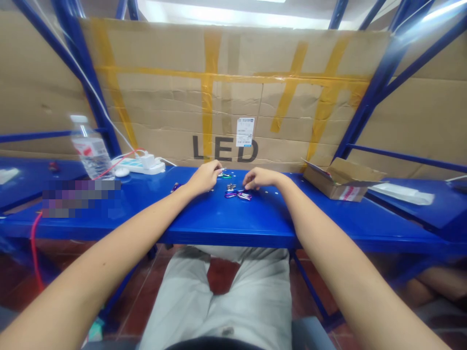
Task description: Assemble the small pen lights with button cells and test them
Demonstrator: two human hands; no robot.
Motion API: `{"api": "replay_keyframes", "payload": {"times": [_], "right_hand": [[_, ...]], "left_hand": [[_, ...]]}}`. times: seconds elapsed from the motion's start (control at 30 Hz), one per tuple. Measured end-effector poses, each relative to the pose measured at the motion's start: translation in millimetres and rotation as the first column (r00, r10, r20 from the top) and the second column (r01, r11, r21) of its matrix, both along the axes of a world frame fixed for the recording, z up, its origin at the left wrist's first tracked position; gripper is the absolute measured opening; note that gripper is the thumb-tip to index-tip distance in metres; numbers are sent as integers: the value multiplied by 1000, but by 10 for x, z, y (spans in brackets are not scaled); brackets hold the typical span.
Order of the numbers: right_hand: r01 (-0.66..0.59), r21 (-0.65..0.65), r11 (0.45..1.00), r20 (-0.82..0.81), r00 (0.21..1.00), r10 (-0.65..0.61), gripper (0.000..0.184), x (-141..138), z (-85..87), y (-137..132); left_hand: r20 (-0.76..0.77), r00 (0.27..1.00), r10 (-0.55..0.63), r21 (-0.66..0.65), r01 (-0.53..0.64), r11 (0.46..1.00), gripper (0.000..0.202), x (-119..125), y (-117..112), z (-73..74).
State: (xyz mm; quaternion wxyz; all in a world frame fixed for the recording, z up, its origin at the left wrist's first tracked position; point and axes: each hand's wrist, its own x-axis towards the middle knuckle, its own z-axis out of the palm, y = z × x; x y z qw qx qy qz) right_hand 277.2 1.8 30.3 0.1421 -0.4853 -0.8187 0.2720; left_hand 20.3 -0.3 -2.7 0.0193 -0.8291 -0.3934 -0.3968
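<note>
Both my arms reach forward over a blue metal shelf (pixel 226 221). My left hand (pixel 205 177) has its fingers curled in a pinch on a small green carabiner (pixel 224 174) at its fingertips. My right hand (pixel 257 178) is curled with fingers pressed together just right of a small pile of metal rings (pixel 231 186); what it holds is too small to make out. Purple and blue carabiners (pixel 238 195) lie on the shelf between and just in front of the two hands. Another small purple clip (pixel 175 186) lies left of my left wrist.
A water bottle (pixel 91 150) and a white power strip (pixel 140 165) with red and white cables stand at the back left. An open cardboard box (pixel 341 180) sits at the right. A taped cardboard wall (pixel 233 92) marked LED closes the back. Blue rack posts flank both sides.
</note>
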Motion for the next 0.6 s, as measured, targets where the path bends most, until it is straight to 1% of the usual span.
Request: {"api": "replay_keyframes", "payload": {"times": [0.1,0.23,0.3,0.4,0.43,0.47,0.53,0.6], "right_hand": [[-32,20,999,104,994,30,14,-74,-84,65],[-20,88,996,165,986,5,10,-146,-113,81],[-2,93,996,127,992,-10,12,-135,-102,53],[24,93,995,-49,999,-19,12,-151,-86,-7],[32,110,993,-115,993,-19,11,-185,-86,-26],[45,144,989,-161,987,-21,11,-237,-91,-44],[68,252,965,-188,982,-20,14,-384,-112,-75],[50,394,918,-132,991,2,14,-556,-143,-98]], "left_hand": [[-7,1000,-13,-5,13,1000,10,-2,2,-11],[-25,999,-29,-4,28,1000,10,3,3,-23],[-32,999,-35,-14,35,999,10,-10,17,-22],[-52,998,-25,-56,22,998,12,-70,51,2],[-60,998,-13,-73,9,997,13,-102,64,16],[-69,998,-1,-90,-5,996,14,-139,76,32],[-81,997,17,-119,-27,992,15,-223,97,63],[-80,996,25,-142,-37,989,15,-305,115,88]]}}
